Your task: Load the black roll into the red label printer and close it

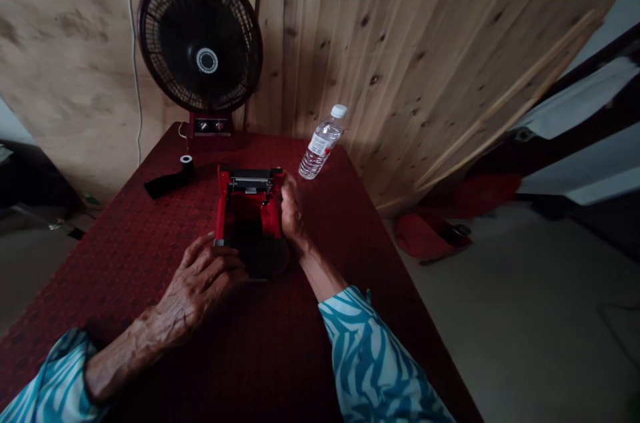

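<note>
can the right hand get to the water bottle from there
Probably yes: the right hand rests against the red device, and the plastic water bottle sits just past it, with nothing visible in between.

Head-worn view, forward and down, close above left hand [200, 283] and right hand [293, 210], edges apparently warped.
</note>
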{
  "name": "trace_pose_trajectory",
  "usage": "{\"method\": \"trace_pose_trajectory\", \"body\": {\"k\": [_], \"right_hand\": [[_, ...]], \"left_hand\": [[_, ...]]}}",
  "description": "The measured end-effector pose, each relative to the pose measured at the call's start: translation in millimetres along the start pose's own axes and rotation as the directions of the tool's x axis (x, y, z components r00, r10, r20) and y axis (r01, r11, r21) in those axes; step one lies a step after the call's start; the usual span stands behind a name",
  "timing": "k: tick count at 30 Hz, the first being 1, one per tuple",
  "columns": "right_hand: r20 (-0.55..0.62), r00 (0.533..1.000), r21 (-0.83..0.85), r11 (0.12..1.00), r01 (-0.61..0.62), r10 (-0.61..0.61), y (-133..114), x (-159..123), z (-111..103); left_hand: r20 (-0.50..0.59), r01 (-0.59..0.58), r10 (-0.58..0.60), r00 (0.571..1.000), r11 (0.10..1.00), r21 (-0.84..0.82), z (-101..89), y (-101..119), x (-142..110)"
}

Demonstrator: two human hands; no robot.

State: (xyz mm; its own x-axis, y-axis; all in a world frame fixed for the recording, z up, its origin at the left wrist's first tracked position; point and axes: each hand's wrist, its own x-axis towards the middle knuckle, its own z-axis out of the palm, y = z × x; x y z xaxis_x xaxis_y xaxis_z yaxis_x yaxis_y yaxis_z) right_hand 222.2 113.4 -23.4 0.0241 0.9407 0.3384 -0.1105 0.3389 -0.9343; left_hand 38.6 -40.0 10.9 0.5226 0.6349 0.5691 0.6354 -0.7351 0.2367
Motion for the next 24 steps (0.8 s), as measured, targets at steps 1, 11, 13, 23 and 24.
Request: {"method": "trace_pose_trajectory", "body": {"k": [1,11,13,23,24], "right_hand": [[0.013,1.000,-0.010,1.000,0.002,-0.002,0,0,-1],[0.025,0.999,-0.031,0.999,-0.030,0.031,-2,1,-3],[0.007,1.000,-0.025,0.999,-0.021,0.022,-2,1,-2],[-0.011,0.999,-0.044,0.998,0.036,-0.037,-2,0,-9],[-0.010,0.998,-0.050,0.997,0.059,-0.060,-3,-2,-12]], "left_hand": [[0.003,-0.013,0.013,1.000,1.000,0.000,-0.4,0,0],[-0.072,-0.001,0.007,0.997,0.996,0.094,0.7,-2,-1],[-0.054,-0.007,0.011,0.998,0.996,0.084,-0.2,-4,-4],[-0.027,-0.035,0.037,0.999,0.997,0.071,1.3,-2,-5],[-0.027,-0.034,0.036,0.999,0.997,0.075,1.5,-1,-4]]}}
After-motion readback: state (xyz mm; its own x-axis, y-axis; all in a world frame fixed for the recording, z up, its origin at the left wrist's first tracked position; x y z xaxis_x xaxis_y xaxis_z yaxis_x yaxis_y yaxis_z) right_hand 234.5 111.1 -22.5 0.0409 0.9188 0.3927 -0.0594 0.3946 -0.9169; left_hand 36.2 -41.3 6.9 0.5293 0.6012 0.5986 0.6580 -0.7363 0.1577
